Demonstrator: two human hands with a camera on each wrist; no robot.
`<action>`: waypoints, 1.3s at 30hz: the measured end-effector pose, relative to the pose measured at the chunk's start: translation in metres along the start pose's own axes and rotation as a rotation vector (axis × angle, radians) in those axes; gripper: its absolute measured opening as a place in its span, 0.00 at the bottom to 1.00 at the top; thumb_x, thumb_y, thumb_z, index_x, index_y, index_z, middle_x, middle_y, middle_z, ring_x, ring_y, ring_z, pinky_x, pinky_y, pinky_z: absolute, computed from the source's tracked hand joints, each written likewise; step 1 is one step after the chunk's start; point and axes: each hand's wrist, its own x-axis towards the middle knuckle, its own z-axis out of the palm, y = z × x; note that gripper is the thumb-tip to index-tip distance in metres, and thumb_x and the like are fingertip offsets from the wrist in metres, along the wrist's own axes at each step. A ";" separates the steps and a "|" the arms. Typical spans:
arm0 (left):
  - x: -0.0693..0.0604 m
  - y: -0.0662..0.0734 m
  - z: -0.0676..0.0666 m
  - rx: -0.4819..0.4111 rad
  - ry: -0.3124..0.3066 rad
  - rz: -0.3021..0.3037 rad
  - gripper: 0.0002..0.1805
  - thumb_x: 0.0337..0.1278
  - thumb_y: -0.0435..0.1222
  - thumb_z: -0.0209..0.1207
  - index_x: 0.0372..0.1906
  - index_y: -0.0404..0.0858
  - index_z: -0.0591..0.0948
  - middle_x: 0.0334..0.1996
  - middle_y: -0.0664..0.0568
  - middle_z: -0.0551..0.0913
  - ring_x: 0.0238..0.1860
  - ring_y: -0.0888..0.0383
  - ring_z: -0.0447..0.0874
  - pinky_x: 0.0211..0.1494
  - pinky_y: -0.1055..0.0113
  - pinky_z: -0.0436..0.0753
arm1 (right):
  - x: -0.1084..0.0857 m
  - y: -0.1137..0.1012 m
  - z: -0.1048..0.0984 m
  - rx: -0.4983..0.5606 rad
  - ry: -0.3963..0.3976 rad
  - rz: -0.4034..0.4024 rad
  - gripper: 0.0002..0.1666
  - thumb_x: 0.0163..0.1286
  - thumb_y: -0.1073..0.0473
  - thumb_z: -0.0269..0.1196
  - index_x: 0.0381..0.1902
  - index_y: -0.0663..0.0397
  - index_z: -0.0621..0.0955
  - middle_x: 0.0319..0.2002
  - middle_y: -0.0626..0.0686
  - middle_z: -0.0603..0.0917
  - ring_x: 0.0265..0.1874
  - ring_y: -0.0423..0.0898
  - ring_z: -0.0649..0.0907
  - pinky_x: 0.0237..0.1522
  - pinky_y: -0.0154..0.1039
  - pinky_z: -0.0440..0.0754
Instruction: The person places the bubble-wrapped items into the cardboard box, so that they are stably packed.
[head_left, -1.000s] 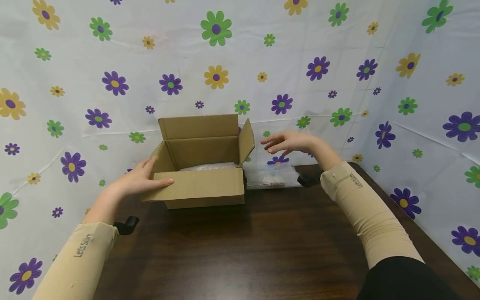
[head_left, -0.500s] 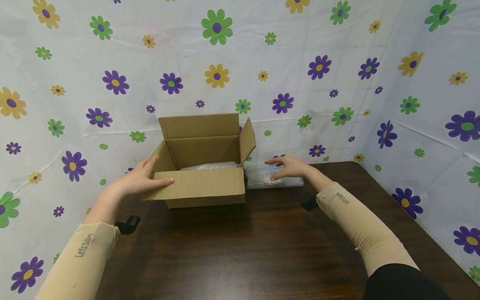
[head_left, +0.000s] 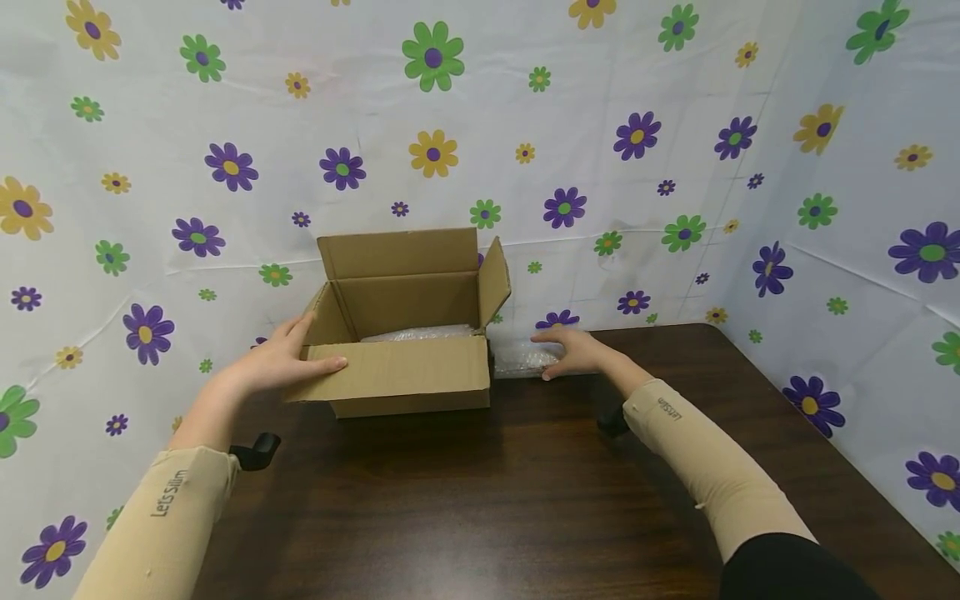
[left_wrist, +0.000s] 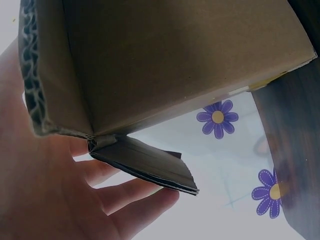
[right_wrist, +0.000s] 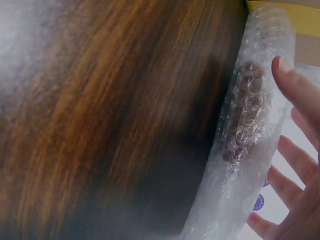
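Observation:
My left hand [head_left: 273, 360] holds the left corner of an open cardboard box [head_left: 408, 404]. The thumb lies on the front flap [head_left: 412, 367]; in the left wrist view, the fingers [left_wrist: 142, 207] run along the outside of a folded side flap [left_wrist: 150, 160]. To the right of the box lies a clear bubble wrap package [head_left: 521, 358], and in the right wrist view a brown item [right_wrist: 246, 110] shows through the wrap. My right hand [head_left: 577, 352] hovers at this package with fingers spread and thumb apart, gripping nothing; whether it touches the wrap, I cannot tell.
More bubble wrap [head_left: 420, 332] lies inside the box. The box's back flap [head_left: 401, 254] and right flap [head_left: 493, 283] stand up. Beneath is a dark wood table [head_left: 465, 500], and a flower-print sheet [head_left: 480, 125] hangs behind it.
My right hand has come down from above the package to its level, near its right part. The left hand and the box have stayed in place.

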 end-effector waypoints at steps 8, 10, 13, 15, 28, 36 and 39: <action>-0.002 0.002 0.000 -0.007 0.002 -0.001 0.61 0.58 0.63 0.55 0.74 0.25 0.39 0.71 0.22 0.41 0.69 0.24 0.43 0.64 0.30 0.54 | 0.003 0.001 0.006 -0.071 -0.004 0.020 0.43 0.55 0.48 0.74 0.67 0.52 0.73 0.67 0.59 0.70 0.67 0.62 0.66 0.63 0.65 0.62; -0.003 0.002 0.000 -0.009 0.002 -0.002 0.61 0.58 0.63 0.55 0.74 0.26 0.38 0.71 0.23 0.41 0.69 0.24 0.43 0.65 0.30 0.53 | 0.004 0.001 0.006 -0.078 -0.008 0.031 0.44 0.55 0.47 0.74 0.67 0.51 0.73 0.66 0.58 0.72 0.66 0.61 0.68 0.62 0.64 0.64; -0.002 0.003 0.000 -0.009 0.005 -0.002 0.61 0.58 0.63 0.55 0.74 0.26 0.38 0.71 0.23 0.41 0.69 0.25 0.43 0.65 0.31 0.53 | 0.005 0.002 0.007 -0.099 -0.014 0.050 0.44 0.54 0.46 0.74 0.68 0.49 0.73 0.66 0.56 0.73 0.65 0.60 0.70 0.61 0.65 0.64; -0.002 0.003 0.000 -0.009 0.007 -0.002 0.61 0.58 0.63 0.55 0.74 0.26 0.38 0.71 0.23 0.41 0.69 0.25 0.43 0.65 0.31 0.53 | 0.005 0.003 0.007 -0.107 -0.018 0.070 0.44 0.54 0.45 0.74 0.68 0.47 0.73 0.66 0.56 0.73 0.65 0.59 0.70 0.61 0.67 0.63; -0.002 0.003 0.000 -0.016 0.002 -0.007 0.61 0.58 0.64 0.55 0.75 0.26 0.38 0.72 0.23 0.41 0.70 0.25 0.42 0.65 0.30 0.52 | 0.005 0.004 0.008 -0.130 -0.009 0.104 0.40 0.56 0.51 0.74 0.67 0.45 0.74 0.65 0.56 0.74 0.64 0.61 0.70 0.60 0.73 0.58; -0.001 0.002 0.001 -0.017 0.005 -0.002 0.60 0.59 0.62 0.55 0.74 0.25 0.38 0.71 0.22 0.41 0.69 0.24 0.43 0.65 0.30 0.53 | 0.004 -0.001 0.000 -0.038 -0.036 0.116 0.38 0.57 0.56 0.73 0.66 0.50 0.74 0.65 0.60 0.73 0.62 0.60 0.73 0.59 0.58 0.72; -0.002 0.002 0.000 -0.012 0.005 -0.003 0.60 0.59 0.63 0.55 0.74 0.25 0.38 0.71 0.22 0.41 0.69 0.23 0.44 0.64 0.30 0.53 | 0.004 -0.003 -0.007 -0.003 -0.032 0.133 0.38 0.57 0.57 0.73 0.66 0.49 0.75 0.66 0.60 0.72 0.63 0.61 0.71 0.60 0.58 0.71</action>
